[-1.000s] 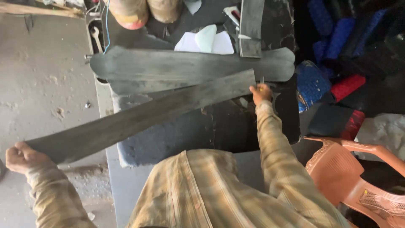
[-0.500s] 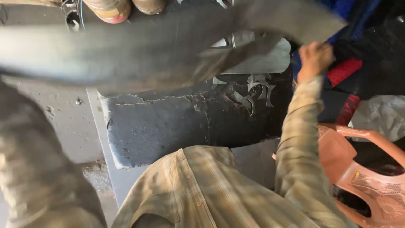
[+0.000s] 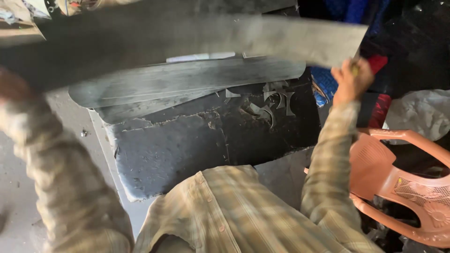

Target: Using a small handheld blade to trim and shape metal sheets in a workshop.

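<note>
**Long grey strip being held up across the view**

Both hands are lifting a long grey sheet strip (image 3: 197, 40) above the worktop (image 3: 187, 150); strip is spanning nearly the full width, blurred at the left end; right hand (image 3: 352, 80) is gripping it at the right end, fingers clenched around the edge near the corner; left hand (image 3: 14, 86) is sitting at the blurred left end, looks closed against the strip but grip detail is too smeared to tell; below the strip, more grey strips with rounded ends (image 3: 187, 82) are lying stacked on the dark worktop surface; small cut offcuts (image 3: 274, 105) are lying just beside them; orange plastic chair (image 3: 398, 182) is standing to the right of the worktop.
</note>
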